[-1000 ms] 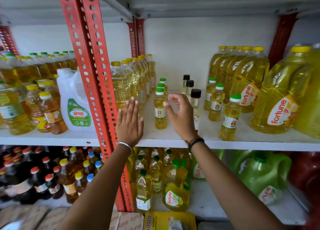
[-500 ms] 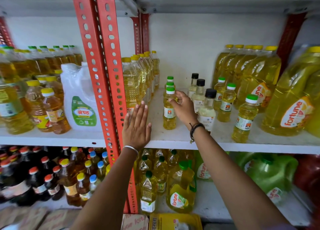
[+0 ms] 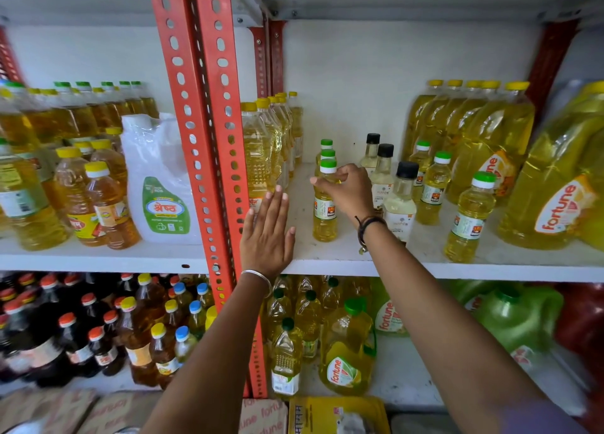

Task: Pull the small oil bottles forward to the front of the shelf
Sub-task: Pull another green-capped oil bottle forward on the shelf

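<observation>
Since the earlier frame, the right hand (image 3: pixel 348 191) has closed its fingers around the front small oil bottle (image 3: pixel 324 211). The left hand (image 3: pixel 268 234) stays flat and open, holding nothing. Right of the grasping hand, jugs (image 3: pixel 555 185) read "fortune".

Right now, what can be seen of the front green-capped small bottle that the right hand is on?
The front small bottle is clear plastic, filled with pale yellow oil, with a green cap over a white collar and a white label with a small orange mark. It stands upright on the white shelf, first in a row of three alike. The right hand grips its neck and shoulder; the left hand is flat nearby, not touching.
</observation>
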`<state>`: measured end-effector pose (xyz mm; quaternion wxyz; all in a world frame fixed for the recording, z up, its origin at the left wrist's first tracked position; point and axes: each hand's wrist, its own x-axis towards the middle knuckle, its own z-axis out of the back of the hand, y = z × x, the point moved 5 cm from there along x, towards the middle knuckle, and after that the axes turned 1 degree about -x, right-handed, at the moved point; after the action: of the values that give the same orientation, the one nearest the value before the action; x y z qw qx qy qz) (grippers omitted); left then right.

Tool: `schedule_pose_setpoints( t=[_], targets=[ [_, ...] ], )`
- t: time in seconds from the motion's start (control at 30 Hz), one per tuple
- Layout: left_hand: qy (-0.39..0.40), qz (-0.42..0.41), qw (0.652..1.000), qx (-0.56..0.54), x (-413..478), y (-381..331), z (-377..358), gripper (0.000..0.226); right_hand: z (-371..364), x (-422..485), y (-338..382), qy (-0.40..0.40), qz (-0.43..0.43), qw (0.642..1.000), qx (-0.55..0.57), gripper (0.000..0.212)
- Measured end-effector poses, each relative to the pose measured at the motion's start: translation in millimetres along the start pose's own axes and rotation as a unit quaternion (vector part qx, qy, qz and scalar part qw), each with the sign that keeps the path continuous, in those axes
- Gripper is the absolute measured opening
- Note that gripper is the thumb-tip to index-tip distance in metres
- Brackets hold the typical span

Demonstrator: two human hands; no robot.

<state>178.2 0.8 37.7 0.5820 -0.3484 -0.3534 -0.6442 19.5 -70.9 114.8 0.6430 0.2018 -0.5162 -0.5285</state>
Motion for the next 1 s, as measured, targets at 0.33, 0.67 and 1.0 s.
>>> schedule_pose_setpoints(
  t=[0.33,0.67,1.0],
  targets=[
    [-0.005,-0.002,1.0,0.008,-0.7,0.7,-1.7,0.06,4.2,-8.7,-1.4,-0.003,0.009,0.996,0.089,0.029],
    [-0.014,0.0,1.0,0.006,-1.4,1.6,-2.3,0.06,15.8,-17.1,1.4,0.0,0.027,0.997,0.076,0.032],
    [0.013,0.008,1.0,0.006,-0.3,0.0,0.0,0.059,24.7,-39.2,8.1,0.003,0.053,0.996,0.064,0.031]
  ],
)
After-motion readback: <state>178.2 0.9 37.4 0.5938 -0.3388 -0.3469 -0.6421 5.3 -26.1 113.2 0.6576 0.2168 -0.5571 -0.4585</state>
